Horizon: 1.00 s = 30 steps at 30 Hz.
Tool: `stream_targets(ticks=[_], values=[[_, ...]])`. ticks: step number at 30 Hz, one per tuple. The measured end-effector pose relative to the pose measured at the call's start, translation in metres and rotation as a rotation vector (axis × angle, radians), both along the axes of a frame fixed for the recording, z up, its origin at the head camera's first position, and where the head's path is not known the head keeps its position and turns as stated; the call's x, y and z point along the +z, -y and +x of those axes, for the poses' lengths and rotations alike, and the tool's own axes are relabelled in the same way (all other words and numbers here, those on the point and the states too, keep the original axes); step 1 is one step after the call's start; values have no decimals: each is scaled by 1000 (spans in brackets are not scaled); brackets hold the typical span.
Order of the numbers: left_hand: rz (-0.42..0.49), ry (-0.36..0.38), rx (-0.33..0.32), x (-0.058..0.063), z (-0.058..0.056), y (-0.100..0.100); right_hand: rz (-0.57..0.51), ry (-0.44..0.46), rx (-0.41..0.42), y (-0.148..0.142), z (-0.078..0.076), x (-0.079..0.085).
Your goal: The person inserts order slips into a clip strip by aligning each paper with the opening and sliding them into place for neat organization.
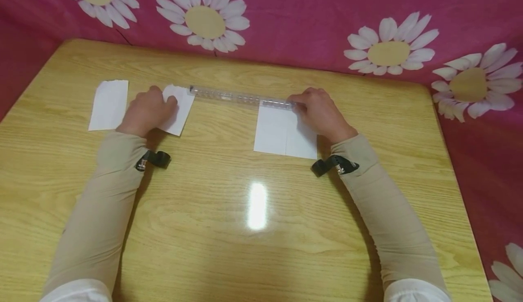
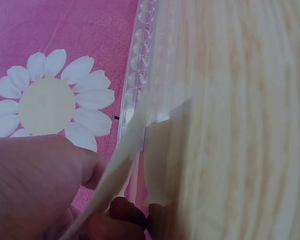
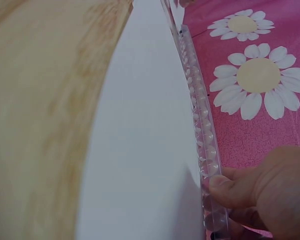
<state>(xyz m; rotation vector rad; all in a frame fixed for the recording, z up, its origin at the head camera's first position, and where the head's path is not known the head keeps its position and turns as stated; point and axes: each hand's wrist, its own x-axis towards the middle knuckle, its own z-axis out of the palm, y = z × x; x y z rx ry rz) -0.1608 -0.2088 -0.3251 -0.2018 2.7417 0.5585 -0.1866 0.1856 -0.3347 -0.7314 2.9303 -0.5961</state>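
Backdrop: flowered cloth [image 1: 294, 11], beyond the clear strip [image 1: 241, 97].
Hands: well apart, each pinching something.
Left hand [image 1: 149, 111]: pinches a loose paper [image 1: 182, 111] at the strip's left end.
Right hand [image 1: 320, 113]: pinches the strip's right end, along the creased paper's [image 1: 269, 129] far edge.
Handling: a light, level pinch should prevent skewing.
Strip's long axis: left-right, right end slightly nearer the person.
Strip's far left: another paper [image 1: 108, 106] on the tabletop [image 1: 204, 211].

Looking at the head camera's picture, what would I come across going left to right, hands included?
Leftmost white paper piece, left hand, second white paper piece, clear plastic strip, right hand.
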Motion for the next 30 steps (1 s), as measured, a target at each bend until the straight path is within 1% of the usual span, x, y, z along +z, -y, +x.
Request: stream_targets(ticks=[6,13,17,24,30], values=[[16,-24,-14,-1,0,-1,-9,-15,14,0,0,-1],[-5,-40,-22,0,-1,-5,-26,-34,27,-1,0,-1],[-10,-39,-15,1,0,-7,-31,-32,23,-1,-1,-2],[7,-31,-4,3,0,-10,-38,-35,29,-1,-2,-3],[33,-22,-3,4,3,-13,-28,-29,28,-2,-2,-3]])
